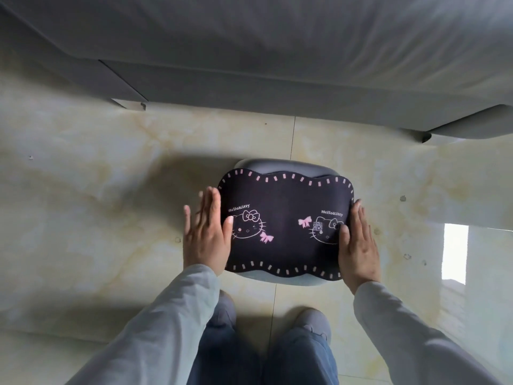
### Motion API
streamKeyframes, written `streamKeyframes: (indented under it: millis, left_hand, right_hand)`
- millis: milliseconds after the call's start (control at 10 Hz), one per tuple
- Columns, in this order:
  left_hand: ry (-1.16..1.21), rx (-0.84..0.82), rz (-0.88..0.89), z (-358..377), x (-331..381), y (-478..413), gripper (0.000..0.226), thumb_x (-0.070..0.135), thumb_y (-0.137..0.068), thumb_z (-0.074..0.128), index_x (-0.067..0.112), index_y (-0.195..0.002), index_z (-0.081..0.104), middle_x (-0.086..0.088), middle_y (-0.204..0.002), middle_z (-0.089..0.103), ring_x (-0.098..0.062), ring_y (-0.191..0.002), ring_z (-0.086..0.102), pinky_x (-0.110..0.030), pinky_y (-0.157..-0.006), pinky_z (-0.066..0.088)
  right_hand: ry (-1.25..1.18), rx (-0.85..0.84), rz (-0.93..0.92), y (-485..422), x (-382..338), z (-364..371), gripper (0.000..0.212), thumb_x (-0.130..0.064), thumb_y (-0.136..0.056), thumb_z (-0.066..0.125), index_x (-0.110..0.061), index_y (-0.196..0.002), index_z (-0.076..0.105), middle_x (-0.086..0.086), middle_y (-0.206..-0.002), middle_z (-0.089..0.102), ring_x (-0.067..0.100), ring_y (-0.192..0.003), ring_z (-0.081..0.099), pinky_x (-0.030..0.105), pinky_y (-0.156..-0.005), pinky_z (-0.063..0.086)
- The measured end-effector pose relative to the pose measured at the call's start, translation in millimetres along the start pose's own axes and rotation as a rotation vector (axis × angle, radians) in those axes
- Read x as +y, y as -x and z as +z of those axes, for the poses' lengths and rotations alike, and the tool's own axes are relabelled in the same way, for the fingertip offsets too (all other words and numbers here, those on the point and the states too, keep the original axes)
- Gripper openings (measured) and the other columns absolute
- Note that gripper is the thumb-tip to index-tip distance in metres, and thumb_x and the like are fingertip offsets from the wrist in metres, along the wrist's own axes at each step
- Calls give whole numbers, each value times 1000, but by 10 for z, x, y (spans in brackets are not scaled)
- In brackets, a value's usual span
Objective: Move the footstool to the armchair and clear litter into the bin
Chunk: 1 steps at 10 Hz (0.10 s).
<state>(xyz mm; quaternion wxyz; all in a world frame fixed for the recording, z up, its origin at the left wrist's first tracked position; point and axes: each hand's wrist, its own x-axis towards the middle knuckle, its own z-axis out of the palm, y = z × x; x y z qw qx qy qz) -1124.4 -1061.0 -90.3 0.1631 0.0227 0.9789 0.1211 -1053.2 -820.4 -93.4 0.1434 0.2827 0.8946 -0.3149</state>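
Note:
A small grey footstool (286, 168) stands on the tiled floor, topped by a black mat (283, 212) with pink stitching marks and cat drawings. My left hand (206, 232) lies flat against the mat's left edge, fingers spread, thumb resting on the mat. On the right edge my right hand (358, 240) presses flat, thumb on the mat. Neither hand is curled around anything. Just beyond the stool runs the grey upholstered seat front (277, 87), about a hand's length away. No litter or bin shows in view.
Glossy cream marble tiles (97, 176) spread to both sides. A furniture foot (130, 104) sits at the left and another foot (424, 137) at the right. My grey shoes (313, 320) and jeans are directly behind the stool. A bright window reflection (455, 251) lies right.

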Motion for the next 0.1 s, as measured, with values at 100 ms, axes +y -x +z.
streamKeyframes:
  millis: [100]
  left_hand:
    - [-2,-109,-156,-204,-8,96,69,43,-87,13,10,-148,15,-8,-158,20,-21,-148,15,-40,-120,4]
  right_hand:
    - [57,-68,109,130,-60,-228,60,-35,-96,25,-12,-150,14,4,-161,10,17,-150,7,27,-119,3]
